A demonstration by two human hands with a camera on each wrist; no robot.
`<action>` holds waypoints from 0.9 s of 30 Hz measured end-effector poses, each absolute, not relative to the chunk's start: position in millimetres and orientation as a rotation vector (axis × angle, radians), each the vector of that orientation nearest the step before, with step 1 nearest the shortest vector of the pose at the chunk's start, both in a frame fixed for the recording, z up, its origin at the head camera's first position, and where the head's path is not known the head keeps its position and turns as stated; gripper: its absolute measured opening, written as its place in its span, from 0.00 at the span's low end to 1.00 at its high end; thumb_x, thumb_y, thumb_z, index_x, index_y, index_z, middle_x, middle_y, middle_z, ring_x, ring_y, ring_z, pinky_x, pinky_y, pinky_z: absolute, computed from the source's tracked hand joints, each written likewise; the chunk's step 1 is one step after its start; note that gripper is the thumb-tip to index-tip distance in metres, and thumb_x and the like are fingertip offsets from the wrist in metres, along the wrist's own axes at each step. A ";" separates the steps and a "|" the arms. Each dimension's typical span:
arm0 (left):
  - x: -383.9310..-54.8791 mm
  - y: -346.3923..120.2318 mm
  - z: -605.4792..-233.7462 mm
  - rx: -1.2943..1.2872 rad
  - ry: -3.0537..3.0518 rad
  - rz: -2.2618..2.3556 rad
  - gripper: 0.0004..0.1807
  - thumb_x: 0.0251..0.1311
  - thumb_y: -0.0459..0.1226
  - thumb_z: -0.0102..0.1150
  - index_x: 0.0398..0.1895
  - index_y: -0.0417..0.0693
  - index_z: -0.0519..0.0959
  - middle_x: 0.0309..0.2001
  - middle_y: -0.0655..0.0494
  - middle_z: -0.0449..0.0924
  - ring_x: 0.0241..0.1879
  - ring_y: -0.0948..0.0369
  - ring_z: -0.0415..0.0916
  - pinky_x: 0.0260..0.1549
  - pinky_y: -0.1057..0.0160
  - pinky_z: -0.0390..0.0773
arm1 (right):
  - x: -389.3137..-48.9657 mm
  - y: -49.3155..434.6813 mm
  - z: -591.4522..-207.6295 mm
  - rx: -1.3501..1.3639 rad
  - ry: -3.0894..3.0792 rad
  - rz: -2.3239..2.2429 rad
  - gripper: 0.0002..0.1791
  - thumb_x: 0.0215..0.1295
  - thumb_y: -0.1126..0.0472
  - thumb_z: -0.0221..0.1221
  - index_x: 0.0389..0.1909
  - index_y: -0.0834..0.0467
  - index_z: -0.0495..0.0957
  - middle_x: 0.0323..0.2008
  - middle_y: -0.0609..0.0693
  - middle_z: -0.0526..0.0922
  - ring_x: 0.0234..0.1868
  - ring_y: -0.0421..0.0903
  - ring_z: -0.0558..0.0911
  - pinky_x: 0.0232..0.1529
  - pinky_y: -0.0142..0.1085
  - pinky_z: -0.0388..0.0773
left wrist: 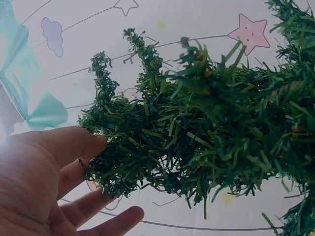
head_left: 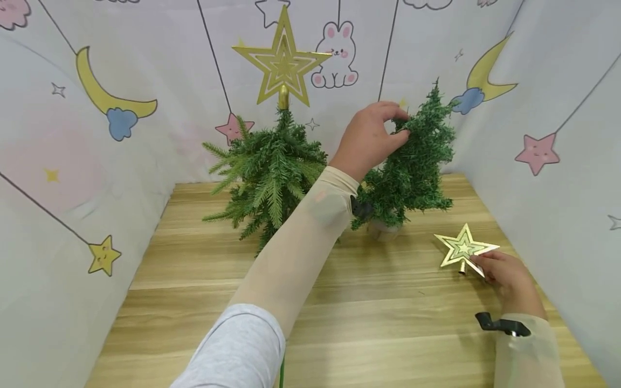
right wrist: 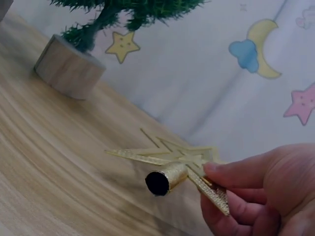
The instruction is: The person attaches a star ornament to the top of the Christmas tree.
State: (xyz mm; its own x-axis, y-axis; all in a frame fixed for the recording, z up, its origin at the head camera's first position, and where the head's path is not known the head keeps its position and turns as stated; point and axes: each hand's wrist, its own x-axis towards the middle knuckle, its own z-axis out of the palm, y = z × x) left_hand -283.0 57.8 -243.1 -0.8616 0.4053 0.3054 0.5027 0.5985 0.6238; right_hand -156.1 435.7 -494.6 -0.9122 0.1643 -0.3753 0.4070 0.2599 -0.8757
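Note:
My left hand [head_left: 370,137] pinches a branch on the left side of a small artificial Christmas tree [head_left: 423,156], thumb in front and fingers behind in the left wrist view. The tree leans to the right in the head view. Its round wooden base [right wrist: 69,69] stands on the table. Lower right, my right hand [head_left: 509,279] grips a gold star tree topper [head_left: 464,249] by one of its points, above the tabletop. The topper's hollow tube [right wrist: 167,179] hangs below the star, its dark opening facing the right wrist camera.
A fuller artificial tree [head_left: 271,172] stands to the left, topped by another gold star [head_left: 284,63]. My left forearm crosses in front of its lower part. The wooden table [head_left: 368,312] is enclosed by a printed cloth backdrop [head_left: 184,108] behind and at both sides.

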 end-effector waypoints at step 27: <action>-281.1 58.4 -243.1 -0.743 -2.662 -1.144 0.18 0.76 0.55 0.55 0.61 0.67 0.83 0.74 0.73 0.67 0.74 0.76 0.58 0.70 0.72 0.61 | -191.2 427.3 -359.9 0.669 2.190 -2.781 0.11 0.57 0.65 0.77 0.42 0.60 0.90 0.30 0.45 0.86 0.27 0.38 0.80 0.26 0.26 0.79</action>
State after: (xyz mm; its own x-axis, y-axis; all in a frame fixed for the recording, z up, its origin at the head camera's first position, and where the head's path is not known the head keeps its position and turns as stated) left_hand -281.1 58.4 -243.1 -0.8660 0.3820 0.3227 0.4970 0.5866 0.6395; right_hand -191.2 427.3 -359.9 -0.8302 0.5575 -0.0014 -0.1295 -0.1952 -0.9722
